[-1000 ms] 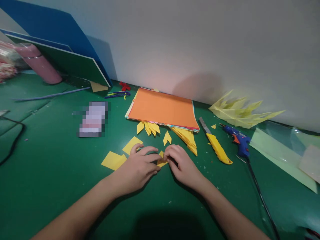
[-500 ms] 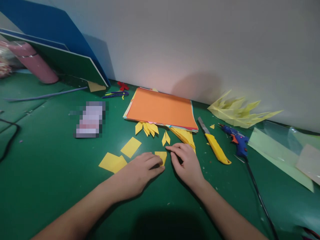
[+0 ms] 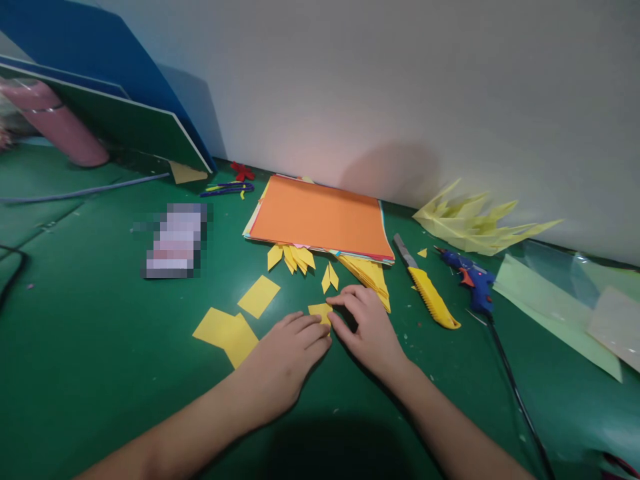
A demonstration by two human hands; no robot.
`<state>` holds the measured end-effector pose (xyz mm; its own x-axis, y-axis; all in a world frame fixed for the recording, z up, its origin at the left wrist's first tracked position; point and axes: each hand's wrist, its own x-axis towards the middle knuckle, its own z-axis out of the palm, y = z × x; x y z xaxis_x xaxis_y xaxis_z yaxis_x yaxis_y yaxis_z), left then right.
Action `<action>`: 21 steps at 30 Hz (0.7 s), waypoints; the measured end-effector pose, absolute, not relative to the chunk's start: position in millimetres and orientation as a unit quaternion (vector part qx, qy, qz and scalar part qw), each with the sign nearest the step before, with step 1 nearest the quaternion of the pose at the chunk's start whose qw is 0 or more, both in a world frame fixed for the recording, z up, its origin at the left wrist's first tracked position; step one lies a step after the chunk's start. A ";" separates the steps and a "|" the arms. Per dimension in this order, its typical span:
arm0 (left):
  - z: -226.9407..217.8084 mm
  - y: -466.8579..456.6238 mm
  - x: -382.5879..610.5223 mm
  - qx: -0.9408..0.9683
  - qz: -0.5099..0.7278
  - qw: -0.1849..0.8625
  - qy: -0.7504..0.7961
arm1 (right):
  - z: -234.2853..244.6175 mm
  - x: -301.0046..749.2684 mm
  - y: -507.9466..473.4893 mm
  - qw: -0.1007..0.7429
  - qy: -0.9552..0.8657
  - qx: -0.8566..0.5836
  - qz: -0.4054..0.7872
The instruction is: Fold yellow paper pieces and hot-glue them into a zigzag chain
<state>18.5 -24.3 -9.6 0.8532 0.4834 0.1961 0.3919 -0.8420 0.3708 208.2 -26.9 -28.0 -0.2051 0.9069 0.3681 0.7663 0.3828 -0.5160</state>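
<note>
Under the fingertips of my left hand [image 3: 293,353] lies a small piece of yellow paper [image 3: 320,310], pinned to the green table. My right hand [image 3: 367,327] has its index finger and thumb at the paper's upper right corner and edge, fingers bent. Part of the paper is hidden by the left fingers. Just beyond it sits a small folded yellow paper piece [image 3: 330,278] with two points. More folded yellow pieces [image 3: 293,258] lie in a cluster farther back. Flat yellow paper squares [image 3: 259,297] rest left of my left hand, one partly beneath the wrist.
An orange-topped paper stack [image 3: 320,217] lies near the wall, over more yellow strips [image 3: 367,273]. To the right are a yellow utility knife [image 3: 433,297], a blue glue gun [image 3: 473,280] and a spiky pale-yellow paper shape [image 3: 480,220]. A blurred phone [image 3: 175,240] and pink bottle [image 3: 65,127] stand left.
My right hand has moved slightly left, bringing its index finger and thumb to the paper's edge. My left hand has shifted a little, uncovering more of the yellow squares beside it.
</note>
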 end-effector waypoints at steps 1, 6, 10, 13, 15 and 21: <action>-9.0 -24.0 18.3 0.949 0.145 0.162 0.228 | -27.9 208.0 -27.1 0.316 -0.771 -0.542 0.111; -8.3 -23.8 17.6 0.949 0.151 0.159 0.228 | -25.6 205.2 -27.2 0.309 -0.773 -0.538 0.134; -7.7 -23.0 17.5 0.949 0.154 0.156 0.225 | -23.8 203.6 -26.3 0.316 -0.765 -0.541 0.149; -6.8 -21.9 17.0 0.950 0.159 0.154 0.222 | -24.3 203.2 -25.3 0.323 -0.757 -0.549 0.150; -6.5 -21.4 16.6 0.949 0.157 0.158 0.223 | -25.0 203.2 -24.7 0.323 -0.754 -0.553 0.147; -5.5 -22.1 17.1 0.946 0.159 0.170 0.227 | -24.3 203.3 -22.0 0.298 -0.767 -0.550 0.145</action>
